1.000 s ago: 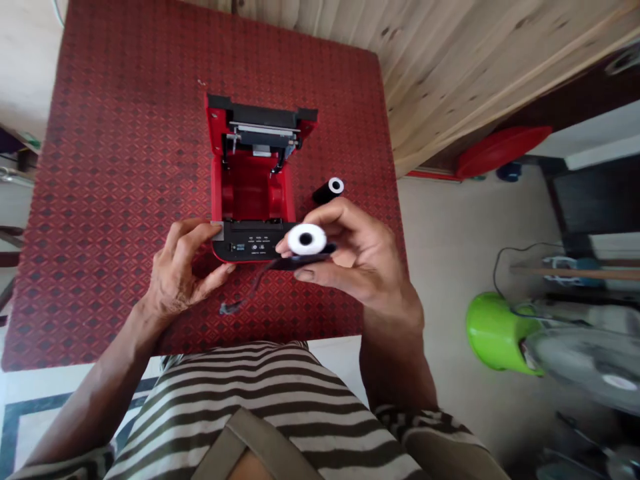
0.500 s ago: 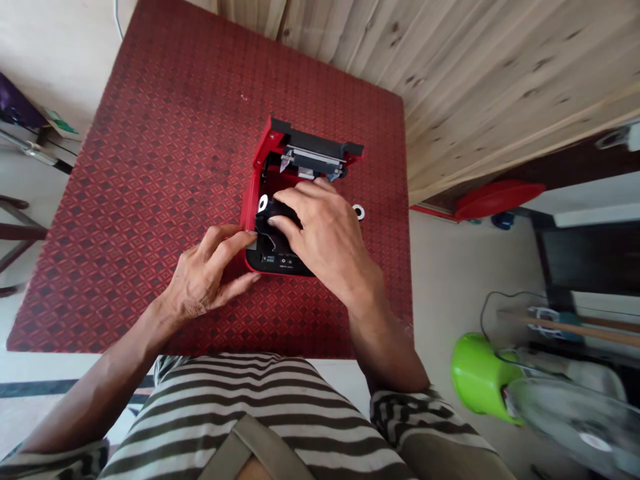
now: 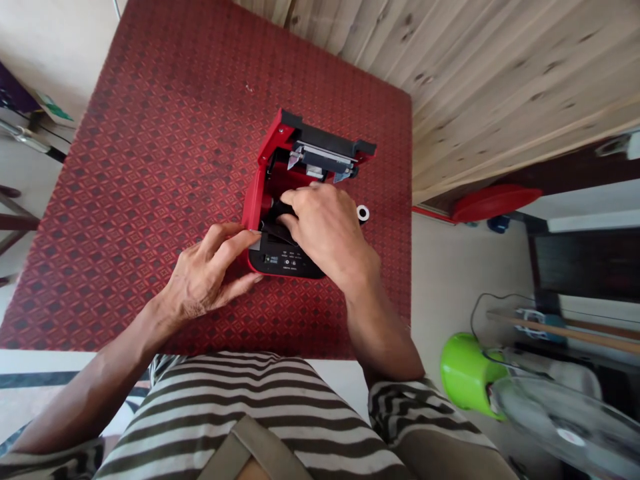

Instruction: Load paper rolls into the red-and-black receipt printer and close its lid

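A red and black label printer (image 3: pixel 286 265) stands on the table with its hinged lid (image 3: pixel 327 138) raised. At the printer's front left corner, my left hand (image 3: pixel 204 267) holds the casing, thumb low on the front and fingers on the upper edge. My right hand (image 3: pixel 334 233) reaches down inside the open body, its fingers closed around a black ribbon roll (image 3: pixel 285 213). The palm and fingers hide most of that roll. A ring-shaped white end of another roll (image 3: pixel 363 213) shows just beyond my right hand.
A red patterned cloth (image 3: pixel 165 133) covers the table. Wooden planks (image 3: pixel 450 87) border its far right side. Down on the right are a green bucket (image 3: pixel 463 373) and a fan (image 3: pixel 565 420). A red round item (image 3: pixel 495 202) lies farther off.
My right hand has lowered the black roll deeper into the printer; its white end no longer shows clearly. More of the front panel is visible. My left hand keeps its hold.
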A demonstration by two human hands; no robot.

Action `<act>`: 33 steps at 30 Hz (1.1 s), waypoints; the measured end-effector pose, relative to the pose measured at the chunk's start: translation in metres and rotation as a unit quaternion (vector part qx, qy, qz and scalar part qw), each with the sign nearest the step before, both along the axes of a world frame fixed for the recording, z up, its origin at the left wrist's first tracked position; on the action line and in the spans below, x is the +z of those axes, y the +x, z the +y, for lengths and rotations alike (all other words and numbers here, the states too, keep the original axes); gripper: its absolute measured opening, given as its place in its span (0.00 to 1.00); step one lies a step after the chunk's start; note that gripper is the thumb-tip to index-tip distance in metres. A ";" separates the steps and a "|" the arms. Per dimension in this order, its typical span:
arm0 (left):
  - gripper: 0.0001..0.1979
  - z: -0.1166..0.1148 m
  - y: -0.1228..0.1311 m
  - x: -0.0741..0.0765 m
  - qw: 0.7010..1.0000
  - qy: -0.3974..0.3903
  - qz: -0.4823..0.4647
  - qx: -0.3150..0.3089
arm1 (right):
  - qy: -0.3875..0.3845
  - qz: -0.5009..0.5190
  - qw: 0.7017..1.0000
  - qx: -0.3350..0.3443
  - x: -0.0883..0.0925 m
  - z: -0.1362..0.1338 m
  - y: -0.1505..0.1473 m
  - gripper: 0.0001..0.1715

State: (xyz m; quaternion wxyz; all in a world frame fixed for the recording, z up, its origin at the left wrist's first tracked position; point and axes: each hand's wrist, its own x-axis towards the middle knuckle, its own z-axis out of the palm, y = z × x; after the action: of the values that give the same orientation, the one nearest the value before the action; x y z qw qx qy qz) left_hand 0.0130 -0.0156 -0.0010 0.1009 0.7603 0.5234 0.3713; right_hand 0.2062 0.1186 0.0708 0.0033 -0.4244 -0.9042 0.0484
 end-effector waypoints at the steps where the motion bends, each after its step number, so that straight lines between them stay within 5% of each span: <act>1: 0.29 0.000 0.000 0.000 1.000 0.002 0.002 -0.001 | 0.001 0.011 1.000 0.001 -0.002 0.003 0.000 0.06; 5: 0.29 0.001 0.000 0.002 1.000 0.016 0.010 -0.006 | -0.005 0.070 0.997 0.011 -0.008 0.010 -0.001 0.11; 14: 0.28 0.001 0.000 0.004 1.000 0.012 0.016 -0.006 | -0.032 0.020 0.999 0.003 0.003 0.006 -0.005 0.04; 20: 0.30 -0.001 -0.003 0.002 1.000 -0.012 -0.022 -0.019 | -0.080 0.187 0.978 0.039 0.026 -0.018 0.015 0.11; 24: 0.33 0.002 -0.015 0.019 0.994 -0.023 -0.098 -0.037 | -0.083 0.257 0.960 0.080 0.020 -0.035 0.028 0.13; 29: 0.27 0.037 -0.038 0.054 0.998 -0.004 -0.048 -0.044 | -0.039 0.294 0.951 0.091 0.005 -0.040 0.030 0.08; 33: 0.29 0.087 -0.050 0.058 0.999 -0.019 -0.045 -0.021 | 0.025 0.281 0.954 0.101 0.004 -0.042 0.032 0.10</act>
State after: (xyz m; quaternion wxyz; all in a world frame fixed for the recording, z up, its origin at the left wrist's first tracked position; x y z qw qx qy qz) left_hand -0.0370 0.0718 0.0568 0.1466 0.7518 0.5091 0.3925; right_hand 0.2380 0.0767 0.0745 0.2630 -0.3003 -0.9057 0.1430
